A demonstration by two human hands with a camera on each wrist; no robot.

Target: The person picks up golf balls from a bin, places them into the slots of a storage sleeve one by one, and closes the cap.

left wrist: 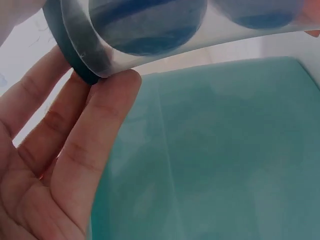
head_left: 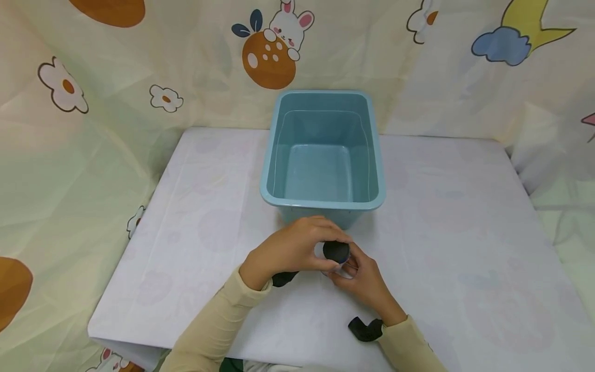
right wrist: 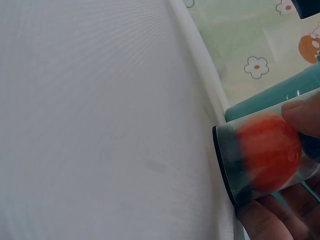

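Observation:
Both hands hold a clear plastic tube [head_left: 318, 251] just in front of the tub. Its dark round cap [head_left: 337, 251] faces up toward the head camera. My left hand [head_left: 297, 245] grips the tube, its fingers and thumb spread round the capped end. On the other side, my right hand [head_left: 367, 279] holds it between thumb and fingers. Through the wall, blue balls [left wrist: 150, 27] show in the left wrist view. In the right wrist view a red ball [right wrist: 270, 152] sits near a dark-rimmed end [right wrist: 225, 165], with the right thumb on the tube's side.
A light blue-green tub [head_left: 378, 178] stands at the back middle of the white-covered table [head_left: 446, 248], open at the top, its inner floor bare. A patterned cloth [head_left: 195, 62] hangs behind and at the sides. Dark wrist mounts [head_left: 364, 329] sit at both cuffs.

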